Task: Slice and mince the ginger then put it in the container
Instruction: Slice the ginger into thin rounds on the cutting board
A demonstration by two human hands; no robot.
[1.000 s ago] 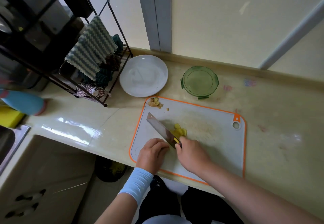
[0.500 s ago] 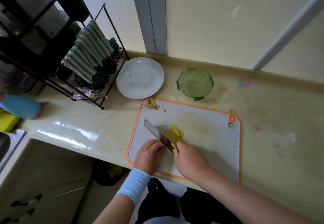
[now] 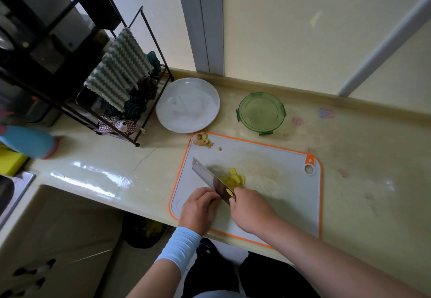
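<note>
Where they overlap, ginger slices (image 3: 234, 178), pale yellow

Left hand (image 3: 200, 206), right hand (image 3: 250, 209), both curled.

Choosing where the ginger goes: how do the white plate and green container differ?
The round white plate is wider, opaque and plain-rimmed; the round green plastic container is smaller, translucent, with clip tabs. Both sit on the beige counter behind the orange-edged cutting board.
</note>
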